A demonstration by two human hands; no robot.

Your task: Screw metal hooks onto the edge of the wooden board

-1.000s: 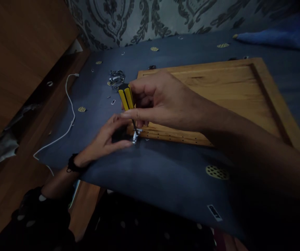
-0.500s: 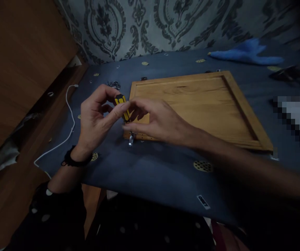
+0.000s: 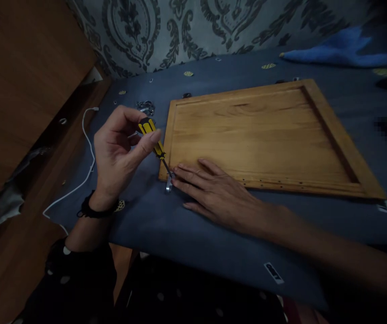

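My left hand (image 3: pixel 121 150) grips the yellow-and-black handle of a screwdriver (image 3: pixel 153 141), held slanted with its tip down at a small metal bracket (image 3: pixel 169 183) at the near left corner of a wooden panel (image 3: pixel 260 135). My right hand (image 3: pixel 213 191) lies flat with fingers stretched out, fingertips touching the panel's corner beside the bracket. The panel lies flat on a dark blue sheet (image 3: pixel 186 234).
A pile of metal fittings (image 3: pixel 146 108) lies beyond the left hand. A white cable (image 3: pixel 87 148) runs along the sheet's left edge beside a wooden board (image 3: pixel 18 90). A blue cloth (image 3: pixel 341 51) lies at the back right. Patterned wall behind.
The screwdriver passed from my right hand to my left hand. My right hand dropped and spread flat at the panel's corner. The view shifted slightly.
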